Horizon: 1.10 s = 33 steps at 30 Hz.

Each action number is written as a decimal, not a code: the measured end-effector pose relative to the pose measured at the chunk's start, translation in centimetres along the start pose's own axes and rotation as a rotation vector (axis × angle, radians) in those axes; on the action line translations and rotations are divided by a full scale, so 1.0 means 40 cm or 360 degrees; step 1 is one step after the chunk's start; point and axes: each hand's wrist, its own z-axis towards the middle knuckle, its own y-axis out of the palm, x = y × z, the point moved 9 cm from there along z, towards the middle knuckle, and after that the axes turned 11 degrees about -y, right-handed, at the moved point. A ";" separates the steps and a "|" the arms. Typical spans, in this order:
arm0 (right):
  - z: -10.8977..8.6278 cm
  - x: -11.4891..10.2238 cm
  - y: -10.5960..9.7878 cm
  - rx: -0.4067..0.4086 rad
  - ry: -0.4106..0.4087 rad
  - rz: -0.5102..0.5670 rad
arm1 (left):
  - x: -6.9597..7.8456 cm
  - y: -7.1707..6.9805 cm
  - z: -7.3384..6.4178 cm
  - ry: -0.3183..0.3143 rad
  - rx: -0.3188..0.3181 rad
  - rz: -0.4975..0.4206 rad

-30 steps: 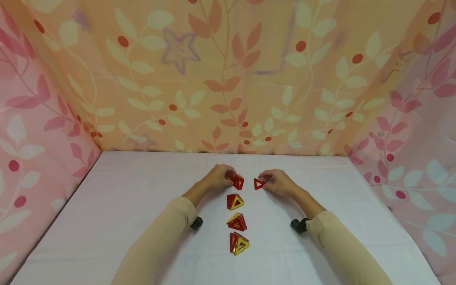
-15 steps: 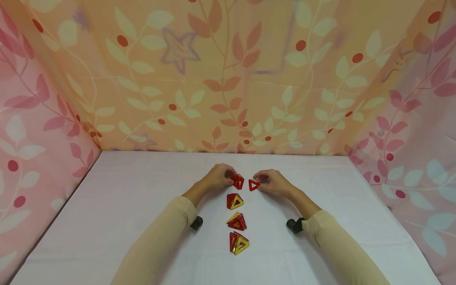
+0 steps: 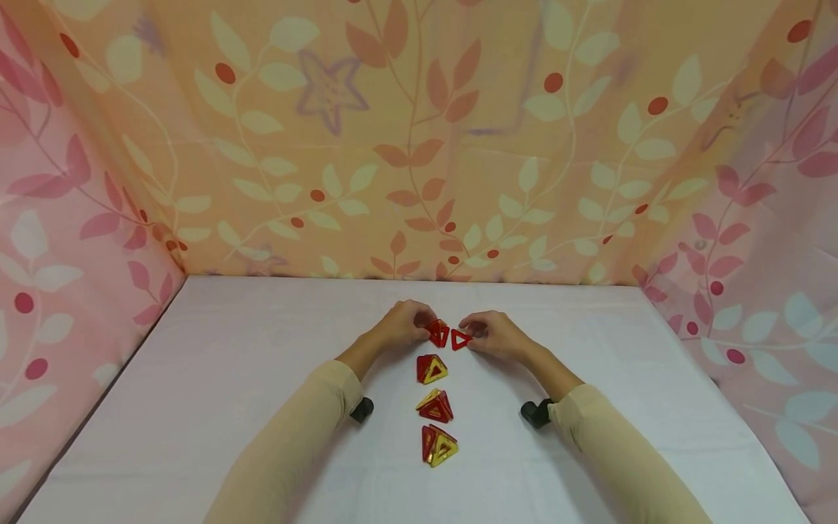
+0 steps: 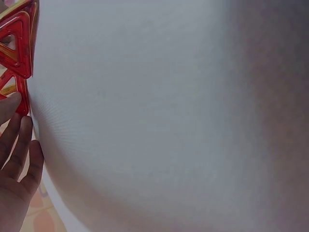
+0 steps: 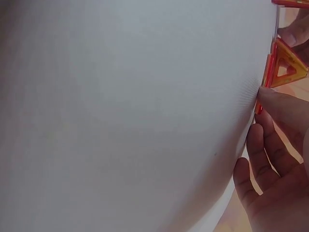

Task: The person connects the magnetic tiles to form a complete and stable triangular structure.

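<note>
My left hand point(image 3: 407, 324) holds a small pyramid of red and yellow triangular magnetic tiles point(image 3: 440, 333) at the far end of a row. Just right of it, a single red triangular magnetic tile point(image 3: 460, 339) is pinched between the thumb and fingers of my right hand point(image 3: 495, 335). A narrow gap shows between tile and pyramid in the head view. In the left wrist view, my left thumb lies against a red tile face point(image 4: 23, 99). From the right wrist, the red tile point(image 5: 263, 79) appears nearly edge-on, overlapping the pyramid's orange-yellow side point(image 5: 288, 71).
Nearer me, three red-and-yellow tile pyramids stand in a line: one close by point(image 3: 432, 370), one in the middle point(image 3: 436, 406), one nearest point(image 3: 439, 445). A white cloth point(image 3: 262, 335) covers the table. Patterned curtains point(image 3: 419, 145) enclose the back and sides.
My right hand has moved left with the red triangular magnetic tile, bringing it close to the far pyramid. My left hand and the three nearer pyramids stay in place.
</note>
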 end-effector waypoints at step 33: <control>0.008 -0.027 -0.008 0.0076 -0.0020 0.0058 | -0.004 0.006 0.009 0.0017 0.0023 0.0041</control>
